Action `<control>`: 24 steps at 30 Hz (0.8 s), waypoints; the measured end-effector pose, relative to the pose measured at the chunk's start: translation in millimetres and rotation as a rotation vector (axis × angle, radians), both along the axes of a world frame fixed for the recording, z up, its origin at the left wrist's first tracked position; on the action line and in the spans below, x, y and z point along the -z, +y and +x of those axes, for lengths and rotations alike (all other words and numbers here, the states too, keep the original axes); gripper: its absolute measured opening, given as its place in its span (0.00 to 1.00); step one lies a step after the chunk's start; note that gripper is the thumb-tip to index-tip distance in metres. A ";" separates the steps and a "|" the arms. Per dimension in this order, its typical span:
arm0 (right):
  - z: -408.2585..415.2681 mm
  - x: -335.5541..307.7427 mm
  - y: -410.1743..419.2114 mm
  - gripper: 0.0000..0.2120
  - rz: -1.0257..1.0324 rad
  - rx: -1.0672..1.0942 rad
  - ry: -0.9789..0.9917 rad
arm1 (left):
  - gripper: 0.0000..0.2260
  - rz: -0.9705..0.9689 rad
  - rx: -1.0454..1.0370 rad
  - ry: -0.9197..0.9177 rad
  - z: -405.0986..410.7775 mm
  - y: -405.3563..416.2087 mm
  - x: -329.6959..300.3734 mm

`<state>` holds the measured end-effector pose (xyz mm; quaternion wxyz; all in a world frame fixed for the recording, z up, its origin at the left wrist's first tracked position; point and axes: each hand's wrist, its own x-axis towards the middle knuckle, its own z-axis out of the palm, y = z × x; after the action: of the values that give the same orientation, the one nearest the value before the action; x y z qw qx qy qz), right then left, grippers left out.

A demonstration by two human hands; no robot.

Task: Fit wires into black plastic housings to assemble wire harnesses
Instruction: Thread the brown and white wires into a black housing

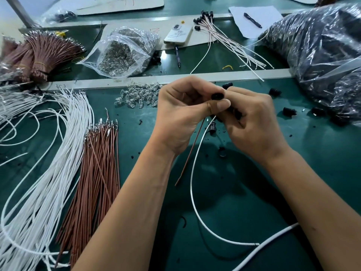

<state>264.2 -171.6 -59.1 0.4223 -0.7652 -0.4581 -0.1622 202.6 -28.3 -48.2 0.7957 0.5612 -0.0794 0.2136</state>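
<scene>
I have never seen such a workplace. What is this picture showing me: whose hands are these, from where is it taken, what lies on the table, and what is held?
There is no machine here: a person works with bare hands, and the one picture comes from a camera on their head, looking down.

The left hand and right hand meet over a green table and together pinch a small black housing. A white wire and a brown wire hang down from it.

On the table lie loose white wires, brown wires, a heap of small clear bulbs, spare black housings, a phone, and finished pieces farther back.
</scene>
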 end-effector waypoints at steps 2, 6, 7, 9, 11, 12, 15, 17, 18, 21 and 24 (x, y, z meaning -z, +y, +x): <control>0.1 0.1 0.7 0.14 0.002 -0.011 0.012 | 0.12 -0.002 -0.003 0.006 -0.2 -0.5 -0.1; 2.9 2.6 -1.5 0.08 0.006 0.032 0.025 | 0.13 0.012 -0.014 0.022 0.2 -0.8 -1.2; 3.2 4.0 -2.2 0.07 0.020 0.043 0.046 | 0.13 0.020 -0.013 0.020 0.2 -0.8 -1.5; 2.3 3.8 -1.7 0.05 0.050 0.027 0.097 | 0.13 0.034 -0.014 0.011 0.0 0.0 -2.3; 0.0 3.1 -0.2 0.07 0.085 -0.005 0.131 | 0.12 0.043 -0.020 0.008 -0.8 1.7 -3.4; -0.8 2.7 0.5 0.08 0.108 -0.013 0.137 | 0.12 0.044 -0.021 0.009 -1.0 2.9 -4.0; -1.5 2.2 0.6 0.06 0.166 0.004 0.149 | 0.11 0.063 -0.024 0.023 -1.3 4.8 -4.1; -0.8 3.3 -0.7 0.04 0.173 0.023 0.134 | 0.12 0.083 -0.014 0.026 -1.8 5.2 -3.7; 0.0 3.8 -1.3 0.03 0.172 0.031 0.126 | 0.12 0.091 -0.002 0.024 -1.9 6.1 -3.6; 1.2 4.4 -1.1 0.04 0.184 0.033 0.131 | 0.16 0.097 0.033 0.021 -2.8 12.7 -4.2; 0.2 3.1 -0.4 0.03 0.203 0.013 0.105 | 0.18 0.106 0.028 0.037 -3.1 19.9 -4.5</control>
<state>264.4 -172.0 -62.1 0.5202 -0.7287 -0.4117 -0.1700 199.6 -8.3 -43.7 0.7690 0.6053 -0.0840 0.1874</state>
